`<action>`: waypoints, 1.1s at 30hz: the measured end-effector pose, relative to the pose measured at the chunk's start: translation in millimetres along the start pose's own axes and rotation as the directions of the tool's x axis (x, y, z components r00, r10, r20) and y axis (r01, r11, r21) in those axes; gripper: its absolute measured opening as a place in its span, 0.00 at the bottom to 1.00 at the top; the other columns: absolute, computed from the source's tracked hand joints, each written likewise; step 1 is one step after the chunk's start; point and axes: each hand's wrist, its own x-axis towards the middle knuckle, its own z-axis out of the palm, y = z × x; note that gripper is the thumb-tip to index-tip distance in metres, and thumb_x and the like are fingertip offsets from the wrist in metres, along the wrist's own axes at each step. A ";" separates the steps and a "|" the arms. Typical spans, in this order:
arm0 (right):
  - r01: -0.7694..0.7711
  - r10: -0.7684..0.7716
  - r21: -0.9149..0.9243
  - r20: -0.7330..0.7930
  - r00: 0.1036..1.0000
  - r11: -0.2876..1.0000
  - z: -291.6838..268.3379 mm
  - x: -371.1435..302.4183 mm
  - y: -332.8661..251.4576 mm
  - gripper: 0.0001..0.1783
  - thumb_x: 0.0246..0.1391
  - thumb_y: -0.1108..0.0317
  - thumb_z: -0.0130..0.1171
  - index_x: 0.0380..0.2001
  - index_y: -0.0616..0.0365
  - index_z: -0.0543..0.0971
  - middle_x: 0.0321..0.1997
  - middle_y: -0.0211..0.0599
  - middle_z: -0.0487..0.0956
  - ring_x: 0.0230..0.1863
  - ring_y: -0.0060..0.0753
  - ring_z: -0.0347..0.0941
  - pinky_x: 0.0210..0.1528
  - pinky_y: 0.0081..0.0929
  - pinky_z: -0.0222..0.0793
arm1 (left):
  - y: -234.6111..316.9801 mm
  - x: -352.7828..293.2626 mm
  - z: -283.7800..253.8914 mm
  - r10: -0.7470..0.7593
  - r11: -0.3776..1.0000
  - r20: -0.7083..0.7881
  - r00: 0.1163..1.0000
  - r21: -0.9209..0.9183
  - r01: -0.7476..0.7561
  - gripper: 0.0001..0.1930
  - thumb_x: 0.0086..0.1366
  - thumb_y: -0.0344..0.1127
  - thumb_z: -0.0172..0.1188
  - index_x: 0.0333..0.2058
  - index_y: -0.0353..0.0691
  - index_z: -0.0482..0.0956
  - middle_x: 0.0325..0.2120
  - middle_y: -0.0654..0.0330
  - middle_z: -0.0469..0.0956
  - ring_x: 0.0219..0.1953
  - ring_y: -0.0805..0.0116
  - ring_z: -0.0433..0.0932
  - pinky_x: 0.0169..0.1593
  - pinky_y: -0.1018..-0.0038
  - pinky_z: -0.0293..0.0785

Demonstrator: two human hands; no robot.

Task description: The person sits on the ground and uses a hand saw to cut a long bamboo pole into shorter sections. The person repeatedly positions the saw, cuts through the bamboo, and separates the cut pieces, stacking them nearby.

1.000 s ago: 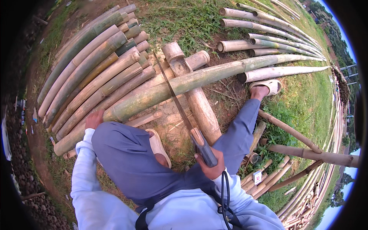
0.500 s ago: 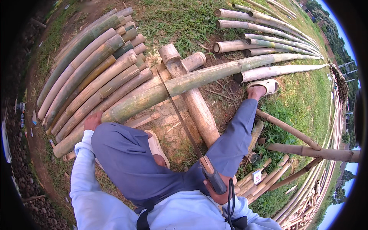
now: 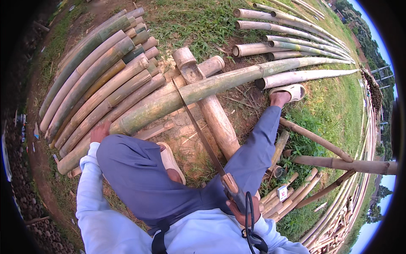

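A long greenish bamboo pole (image 3: 237, 76) lies slanting across in front of me, resting over a notched bamboo support (image 3: 218, 120). My right hand (image 3: 242, 213) is wrapped round the brown and black handle of a handsaw (image 3: 206, 144), low between my thighs. Its long thin blade reaches up and away, crossing the pole left of the support with the tip past the far side. Whether it has cut into the pole is too small to tell. My left hand (image 3: 100, 132) grips the same pole near its left part, beside my left knee; its fingers are partly hidden.
Cut bamboo lengths (image 3: 91, 78) lie stacked at the left, just beyond the pole. More long poles (image 3: 296, 31) spread at the far right. A bamboo frame (image 3: 338, 164) and short pieces (image 3: 292, 199) lie right of my leg. A black cable (image 3: 249, 220) hangs by my right hand.
The saw has drawn back slightly toward me across the pole. The black cable has swung near my right hand. My left hand keeps its place, while the whole view shifts a little.
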 end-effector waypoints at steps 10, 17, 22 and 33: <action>0.212 -0.202 0.112 -0.092 0.975 0.971 65.1 197.3 13.1 0.10 0.56 0.69 0.67 0.36 0.64 0.79 0.23 0.43 0.75 0.25 0.33 0.70 0.35 0.33 0.70 | 10.9 18.2 -12.8 0.036 0.997 -0.017 0.999 -0.065 -0.037 0.17 0.63 0.40 0.57 0.50 0.44 0.74 0.44 0.48 0.84 0.45 0.42 0.83 0.46 0.51 0.78; 0.039 -0.040 -0.011 -0.051 0.998 0.999 9.2 -0.1 -0.2 0.15 0.57 0.73 0.67 0.48 0.61 0.82 0.27 0.40 0.82 0.27 0.25 0.79 0.34 0.26 0.73 | -5.2 0.2 8.7 0.009 0.999 -0.041 0.999 -0.046 -0.011 0.18 0.64 0.41 0.57 0.51 0.44 0.74 0.44 0.46 0.83 0.46 0.42 0.82 0.47 0.52 0.77; 0.084 -0.076 0.101 -0.080 0.994 0.991 38.0 82.0 20.4 0.13 0.55 0.74 0.67 0.45 0.62 0.83 0.25 0.41 0.79 0.28 0.23 0.76 0.36 0.27 0.73 | -20.6 -7.6 30.9 0.067 0.997 -0.141 0.988 -0.027 -0.071 0.18 0.64 0.42 0.57 0.51 0.43 0.73 0.43 0.46 0.84 0.45 0.42 0.82 0.46 0.51 0.77; 0.081 -0.083 -0.036 -0.056 0.995 0.996 27.0 40.1 16.4 0.16 0.56 0.73 0.66 0.48 0.62 0.81 0.31 0.43 0.83 0.31 0.29 0.82 0.37 0.29 0.75 | -1.2 -6.3 4.0 0.022 0.999 -0.033 0.999 -0.028 -0.023 0.19 0.62 0.40 0.57 0.51 0.43 0.73 0.41 0.46 0.84 0.44 0.41 0.82 0.46 0.50 0.77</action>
